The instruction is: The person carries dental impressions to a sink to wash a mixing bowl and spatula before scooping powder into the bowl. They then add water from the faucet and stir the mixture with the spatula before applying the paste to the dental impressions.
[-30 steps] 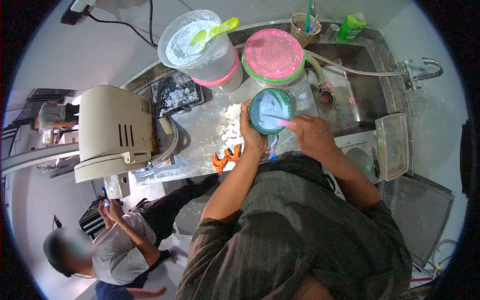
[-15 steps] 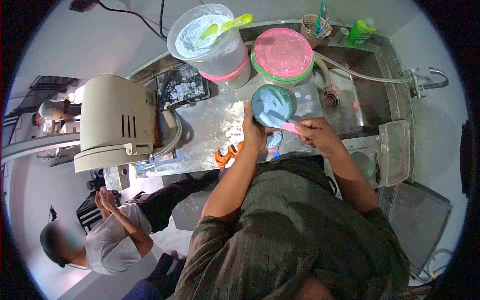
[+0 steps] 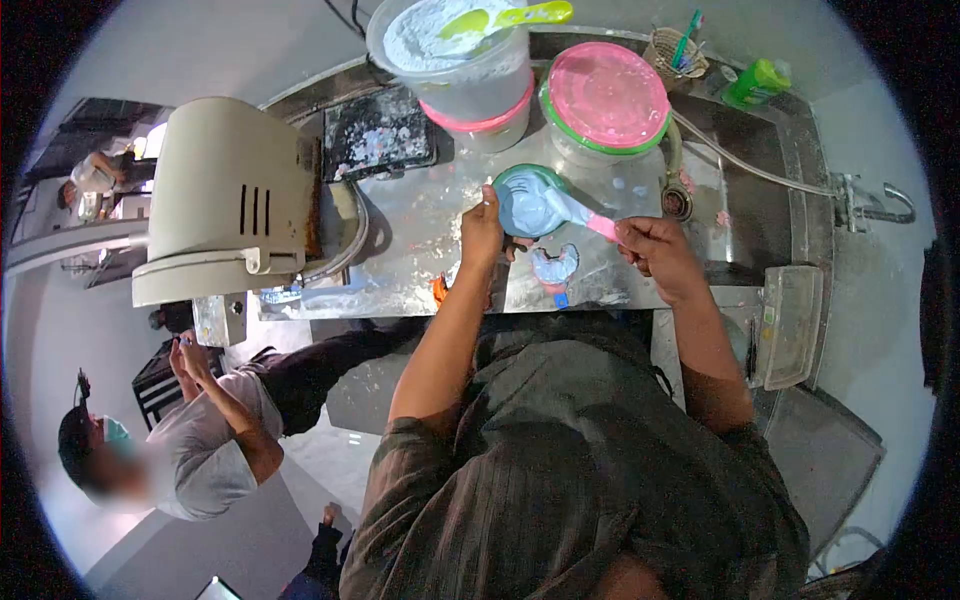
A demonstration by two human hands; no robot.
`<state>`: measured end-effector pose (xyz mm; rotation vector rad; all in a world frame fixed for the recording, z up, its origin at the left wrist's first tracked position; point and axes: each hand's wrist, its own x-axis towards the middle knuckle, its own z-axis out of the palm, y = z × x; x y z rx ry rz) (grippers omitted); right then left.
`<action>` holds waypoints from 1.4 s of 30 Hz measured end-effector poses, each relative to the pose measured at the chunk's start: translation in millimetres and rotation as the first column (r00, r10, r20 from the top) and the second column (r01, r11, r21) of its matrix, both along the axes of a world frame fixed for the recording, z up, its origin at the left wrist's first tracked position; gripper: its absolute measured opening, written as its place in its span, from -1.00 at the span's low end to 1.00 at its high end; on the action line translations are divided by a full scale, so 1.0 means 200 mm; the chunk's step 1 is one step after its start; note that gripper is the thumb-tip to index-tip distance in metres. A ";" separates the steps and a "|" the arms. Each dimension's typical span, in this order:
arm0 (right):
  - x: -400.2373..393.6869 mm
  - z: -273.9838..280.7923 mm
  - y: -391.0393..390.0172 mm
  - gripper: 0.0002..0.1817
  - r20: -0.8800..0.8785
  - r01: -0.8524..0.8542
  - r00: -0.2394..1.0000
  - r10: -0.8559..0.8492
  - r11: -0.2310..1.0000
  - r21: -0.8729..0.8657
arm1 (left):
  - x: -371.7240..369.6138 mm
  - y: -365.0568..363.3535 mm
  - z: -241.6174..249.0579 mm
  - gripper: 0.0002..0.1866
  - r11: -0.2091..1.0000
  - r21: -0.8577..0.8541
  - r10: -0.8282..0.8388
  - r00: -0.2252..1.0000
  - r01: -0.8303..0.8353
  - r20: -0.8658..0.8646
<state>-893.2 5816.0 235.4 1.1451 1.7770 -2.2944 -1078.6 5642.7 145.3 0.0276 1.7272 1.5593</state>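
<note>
My left hand (image 3: 484, 228) is closed round the side of a green mixing bowl (image 3: 548, 176), which is tilted. Pale blue paste (image 3: 528, 205) coats its inside. Between the fingers of my right hand (image 3: 660, 255) is the pink handle of a spatula (image 3: 603, 227); its paste-covered blade lies at the bowl's right rim. Just below the bowl, on the metal counter (image 3: 640, 285), rests a horseshoe-shaped piece covered in pale blue material (image 3: 556, 264), with a bright blue tip. An orange object (image 3: 439, 289) sits by my left forearm, partly hidden.
Behind the bowl stand a tub of powder (image 3: 450, 80) with a green scoop (image 3: 505, 17) and a pink-lidded tub (image 3: 608, 98). A beige machine (image 3: 215, 200) is at left, near a dirty black tray (image 3: 375, 135). The sink faucet (image 3: 880, 205) is at right. Another person (image 3: 225, 420) stands at left.
The spatula has drawn right, to the bowl's rim, and my right hand has moved right with it. The bowl tips more toward me. The blue-coated piece is more visible now.
</note>
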 end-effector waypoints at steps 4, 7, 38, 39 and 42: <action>-0.03 -0.02 -0.01 -0.76 0.011 -0.040 0.999 0.040 0.999 0.020 | -0.02 -0.10 0.04 -0.29 0.995 -0.070 0.058 0.985 -0.070 -0.160; -0.05 -0.04 -0.06 -0.76 0.036 -0.063 0.997 0.061 0.997 0.045 | -0.05 -0.32 0.07 -0.48 0.935 -0.031 0.307 0.850 -0.354 -0.429; -0.27 -0.34 -0.76 -0.76 0.156 -0.490 0.864 0.478 0.729 0.479 | 0.36 -1.04 -0.34 -0.71 0.959 0.122 0.221 0.945 -0.255 0.240; -0.29 -0.33 -0.78 -0.78 0.197 -0.516 0.851 0.487 0.707 0.484 | 0.36 -1.04 -0.34 -0.71 0.958 0.115 0.224 0.934 -0.264 0.279; -0.30 -0.41 -0.82 -0.78 0.158 -0.502 0.838 0.522 0.626 0.597 | 0.37 -1.03 -0.31 -0.72 0.951 0.126 0.253 0.944 -0.283 0.213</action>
